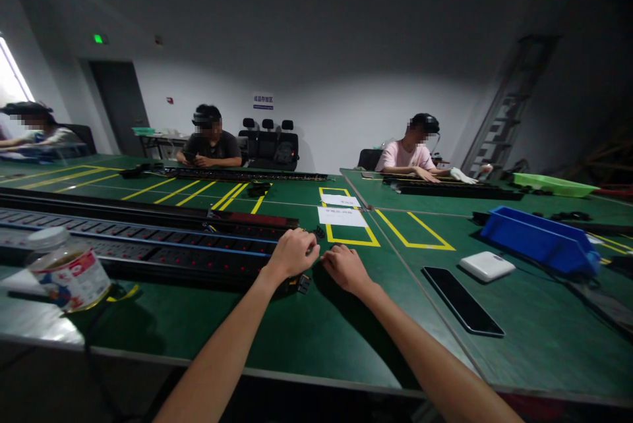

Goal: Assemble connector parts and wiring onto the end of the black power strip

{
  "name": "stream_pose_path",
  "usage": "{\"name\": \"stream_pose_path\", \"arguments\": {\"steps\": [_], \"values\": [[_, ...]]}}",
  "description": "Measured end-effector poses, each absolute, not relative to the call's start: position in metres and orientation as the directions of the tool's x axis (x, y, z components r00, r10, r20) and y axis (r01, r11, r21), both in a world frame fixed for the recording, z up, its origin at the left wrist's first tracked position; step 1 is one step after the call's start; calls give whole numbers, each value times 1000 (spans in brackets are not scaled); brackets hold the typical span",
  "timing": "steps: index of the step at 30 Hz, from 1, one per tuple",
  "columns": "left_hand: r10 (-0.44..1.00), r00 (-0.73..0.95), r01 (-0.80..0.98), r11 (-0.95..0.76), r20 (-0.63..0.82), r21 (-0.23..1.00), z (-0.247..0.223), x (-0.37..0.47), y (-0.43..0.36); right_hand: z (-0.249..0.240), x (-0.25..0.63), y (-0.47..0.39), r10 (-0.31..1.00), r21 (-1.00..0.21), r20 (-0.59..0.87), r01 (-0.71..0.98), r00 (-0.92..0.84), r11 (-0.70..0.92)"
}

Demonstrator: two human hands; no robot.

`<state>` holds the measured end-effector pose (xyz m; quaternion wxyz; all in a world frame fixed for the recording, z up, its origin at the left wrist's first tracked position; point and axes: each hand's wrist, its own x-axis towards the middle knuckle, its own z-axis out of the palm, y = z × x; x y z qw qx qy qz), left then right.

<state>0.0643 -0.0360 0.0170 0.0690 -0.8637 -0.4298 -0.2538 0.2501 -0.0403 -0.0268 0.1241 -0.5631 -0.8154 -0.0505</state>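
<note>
Curling at frame centre, the left hand (pixel 291 253) is at the right end of the centre-left black panel (pixel 198 254); the right hand (pixel 346 269) curls nearby. Whether either grips anything, I cannot tell.

Satin black strip (pixel 198 255), smooth tabletop (pixel 316 337), blue plastic bin (pixel 537 245), glossy phone (pixel 462 301).

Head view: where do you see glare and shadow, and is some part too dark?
Head view: pale glare on the table at left, near the jar; same view: shadow beside the right forearm; same view: background right of the ladder very dark.
</note>
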Motion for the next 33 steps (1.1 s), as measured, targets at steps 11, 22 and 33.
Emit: {"name": "stream_pose_path", "arguments": {"steps": [11,22,33], "values": [[685,537,767,-639,493,51,13,63,-34,-33,249,-36,886,-117,297,907,-357,405],[628,592,679,-726,506,106,8,63,-34,-41,258,-21,868,-727,488,509,-90,461],[628,580,668,-731,519,139,6,64,-29,-33,245,-23,949,-948,314,48,-36,316]]}}
